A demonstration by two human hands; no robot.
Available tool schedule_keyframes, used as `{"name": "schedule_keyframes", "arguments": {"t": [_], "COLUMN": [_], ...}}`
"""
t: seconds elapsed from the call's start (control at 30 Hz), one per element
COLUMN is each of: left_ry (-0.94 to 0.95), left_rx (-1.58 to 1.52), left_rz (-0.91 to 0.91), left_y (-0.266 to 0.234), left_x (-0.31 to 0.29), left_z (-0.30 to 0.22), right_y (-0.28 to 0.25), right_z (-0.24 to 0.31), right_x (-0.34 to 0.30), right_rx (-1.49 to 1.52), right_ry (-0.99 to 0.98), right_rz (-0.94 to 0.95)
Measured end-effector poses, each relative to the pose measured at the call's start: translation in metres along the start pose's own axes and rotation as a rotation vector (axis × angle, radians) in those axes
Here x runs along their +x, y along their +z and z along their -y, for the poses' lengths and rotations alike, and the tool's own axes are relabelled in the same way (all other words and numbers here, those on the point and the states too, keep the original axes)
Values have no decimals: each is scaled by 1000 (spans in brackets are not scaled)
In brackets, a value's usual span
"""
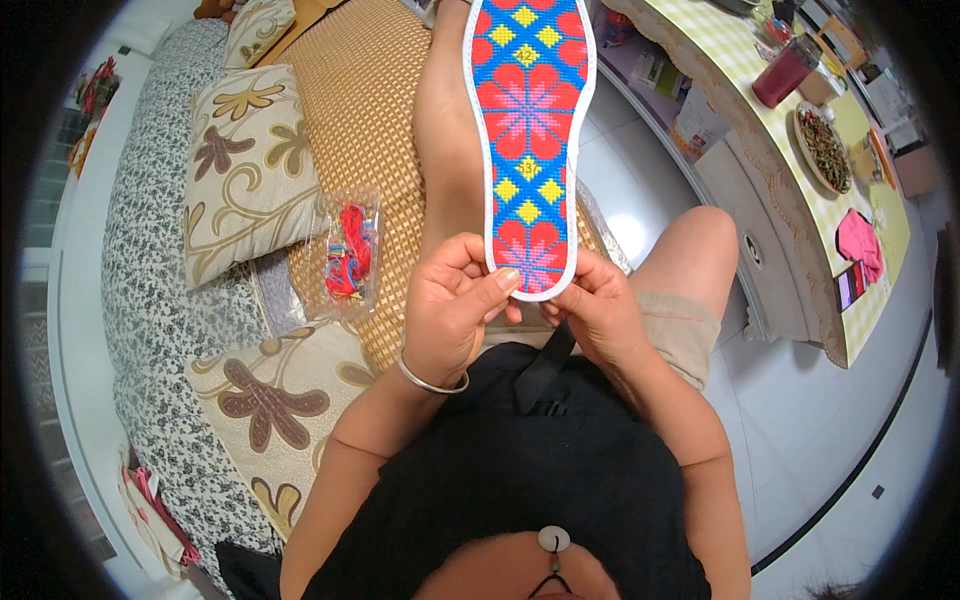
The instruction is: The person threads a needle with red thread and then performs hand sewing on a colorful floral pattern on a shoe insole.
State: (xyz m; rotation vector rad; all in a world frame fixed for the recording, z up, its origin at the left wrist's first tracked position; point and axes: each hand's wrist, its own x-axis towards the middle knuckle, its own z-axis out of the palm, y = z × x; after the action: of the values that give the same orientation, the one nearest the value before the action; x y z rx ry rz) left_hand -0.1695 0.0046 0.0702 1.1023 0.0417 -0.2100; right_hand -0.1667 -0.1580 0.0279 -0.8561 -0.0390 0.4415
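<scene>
An embroidered shoe insole (528,120) with a white edge and red, blue, pink and yellow flower patterns stretches away from me above my lap. My left hand (455,300) pinches its near end from the left, thumb on the patterned face. At the right side of the same end, my right hand (598,305) grips the rim, its fingers partly hidden beneath. To the left on the seat lies a clear plastic bag (350,250) of bright thread skeins, mostly red.
Flower-patterned cushions (250,165) rest on the couch by a woven mat (362,110). At right, a table with a checked cloth (735,60) bears a dark red bottle (787,72), a plate of food (823,148), a pink cloth (858,243) and a phone (850,286).
</scene>
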Motion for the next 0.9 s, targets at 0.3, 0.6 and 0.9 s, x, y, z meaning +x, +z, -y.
{"name": "schedule_keyframes", "arguments": {"t": [0.3,0.6,0.9], "left_ry": [4,-387,-339], "left_rx": [23,-956,-1161], "left_rz": [-10,458,529], "left_y": [1,-29,-30], "left_x": [-3,13,11], "left_z": [-1,32,44], "right_y": [1,39,45], "right_z": [-2,20,19], "right_x": [-1,1,-4], "right_rx": [-87,-1044,-1054], "right_ry": [-70,-891,-834], "right_rz": [-59,-29,-25]}}
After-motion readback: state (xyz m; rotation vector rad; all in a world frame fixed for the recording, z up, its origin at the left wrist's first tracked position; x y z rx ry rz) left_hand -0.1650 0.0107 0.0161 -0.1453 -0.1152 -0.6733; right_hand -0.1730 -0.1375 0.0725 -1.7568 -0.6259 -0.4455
